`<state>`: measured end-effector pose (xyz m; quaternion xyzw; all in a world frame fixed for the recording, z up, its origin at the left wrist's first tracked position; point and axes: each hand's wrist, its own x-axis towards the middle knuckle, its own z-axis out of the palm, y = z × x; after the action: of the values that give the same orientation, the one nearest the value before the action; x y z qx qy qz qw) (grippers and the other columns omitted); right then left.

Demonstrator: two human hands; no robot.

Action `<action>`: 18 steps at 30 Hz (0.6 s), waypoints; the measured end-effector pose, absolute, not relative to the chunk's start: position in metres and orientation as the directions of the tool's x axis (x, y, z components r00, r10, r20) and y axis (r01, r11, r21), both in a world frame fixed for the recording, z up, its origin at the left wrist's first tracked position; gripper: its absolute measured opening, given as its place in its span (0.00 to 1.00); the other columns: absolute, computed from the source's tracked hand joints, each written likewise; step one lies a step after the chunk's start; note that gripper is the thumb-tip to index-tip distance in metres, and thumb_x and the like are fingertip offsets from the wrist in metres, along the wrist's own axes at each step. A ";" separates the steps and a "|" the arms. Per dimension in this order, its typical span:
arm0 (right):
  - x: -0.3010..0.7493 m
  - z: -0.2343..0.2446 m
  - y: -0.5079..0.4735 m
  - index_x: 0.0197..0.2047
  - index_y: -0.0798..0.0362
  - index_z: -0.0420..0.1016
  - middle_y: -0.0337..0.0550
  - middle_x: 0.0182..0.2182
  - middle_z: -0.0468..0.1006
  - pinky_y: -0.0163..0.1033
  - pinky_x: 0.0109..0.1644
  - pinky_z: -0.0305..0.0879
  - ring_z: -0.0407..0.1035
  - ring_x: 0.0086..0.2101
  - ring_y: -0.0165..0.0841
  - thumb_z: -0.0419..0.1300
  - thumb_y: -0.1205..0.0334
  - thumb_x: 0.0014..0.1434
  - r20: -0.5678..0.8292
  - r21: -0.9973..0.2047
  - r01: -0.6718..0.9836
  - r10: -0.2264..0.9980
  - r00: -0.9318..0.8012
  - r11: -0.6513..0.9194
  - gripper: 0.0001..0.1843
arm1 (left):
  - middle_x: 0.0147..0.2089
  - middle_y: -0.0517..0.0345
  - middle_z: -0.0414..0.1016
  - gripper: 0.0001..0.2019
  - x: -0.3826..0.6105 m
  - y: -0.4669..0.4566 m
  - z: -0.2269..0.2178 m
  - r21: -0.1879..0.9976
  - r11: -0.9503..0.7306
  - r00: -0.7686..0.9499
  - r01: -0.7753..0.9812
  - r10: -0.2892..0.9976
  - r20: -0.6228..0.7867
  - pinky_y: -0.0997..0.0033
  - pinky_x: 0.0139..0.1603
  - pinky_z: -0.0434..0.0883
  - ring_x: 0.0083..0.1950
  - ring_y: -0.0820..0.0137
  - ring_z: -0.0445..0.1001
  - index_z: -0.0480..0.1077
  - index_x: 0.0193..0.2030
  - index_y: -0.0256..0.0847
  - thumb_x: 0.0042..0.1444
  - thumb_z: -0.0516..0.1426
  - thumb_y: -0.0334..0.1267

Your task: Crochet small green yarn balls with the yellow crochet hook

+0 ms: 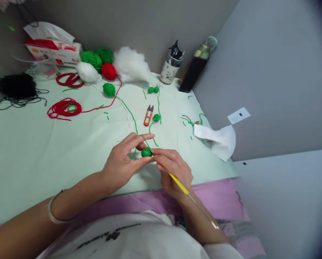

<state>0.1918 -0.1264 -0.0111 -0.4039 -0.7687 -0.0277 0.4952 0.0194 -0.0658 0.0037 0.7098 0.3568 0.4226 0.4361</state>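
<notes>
Head view, lower centre: pinching green ball [146,152] in left hand [120,160], gripping yellow-handled hook [178,183] in right hand [175,169], ideally holding yarn [145,140] taut.

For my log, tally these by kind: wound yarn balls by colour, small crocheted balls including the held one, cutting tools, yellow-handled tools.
Green yarn balls: 3
White yarn ball: 1
Red yarn ball: 1
Small crocheted balls: 4
Red scissors: 1
Orange snips: 1
Yellow-handled tool: 1
Total: 12
</notes>
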 end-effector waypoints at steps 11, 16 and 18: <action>0.197 -0.014 -0.131 0.57 0.45 0.78 0.44 0.45 0.82 0.40 0.49 0.82 0.79 0.45 0.37 0.65 0.77 0.61 0.840 -0.047 0.853 0.483 -0.248 0.519 0.24 | 0.49 0.57 0.76 0.16 0.017 -0.068 0.006 0.991 0.028 0.534 -0.133 0.844 0.048 0.70 0.58 0.69 0.53 0.69 0.74 0.78 0.60 0.51 0.68 0.60 0.41; 0.203 -0.006 -0.140 0.59 0.48 0.78 0.44 0.49 0.81 0.38 0.49 0.84 0.78 0.50 0.36 0.67 0.77 0.61 0.810 -0.065 0.805 0.503 -0.303 0.589 0.25 | 0.47 0.57 0.77 0.23 0.014 -0.060 0.011 0.821 0.509 0.711 -0.257 0.676 -0.197 0.69 0.55 0.68 0.50 0.68 0.73 0.78 0.61 0.51 0.59 0.68 0.47; 0.203 -0.006 -0.141 0.63 0.45 0.75 0.42 0.50 0.82 0.38 0.50 0.84 0.78 0.50 0.36 0.65 0.77 0.62 0.799 -0.113 0.795 0.531 -0.284 0.596 0.29 | 0.48 0.56 0.78 0.26 0.013 -0.057 0.012 0.768 0.595 0.767 -0.239 0.600 -0.226 0.69 0.56 0.67 0.51 0.67 0.73 0.77 0.63 0.50 0.57 0.70 0.46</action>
<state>0.2030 -0.1412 -0.0060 -0.4216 -0.7860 -0.1558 0.4244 0.0133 -0.0571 0.0118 0.3785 0.2388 0.2437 0.8604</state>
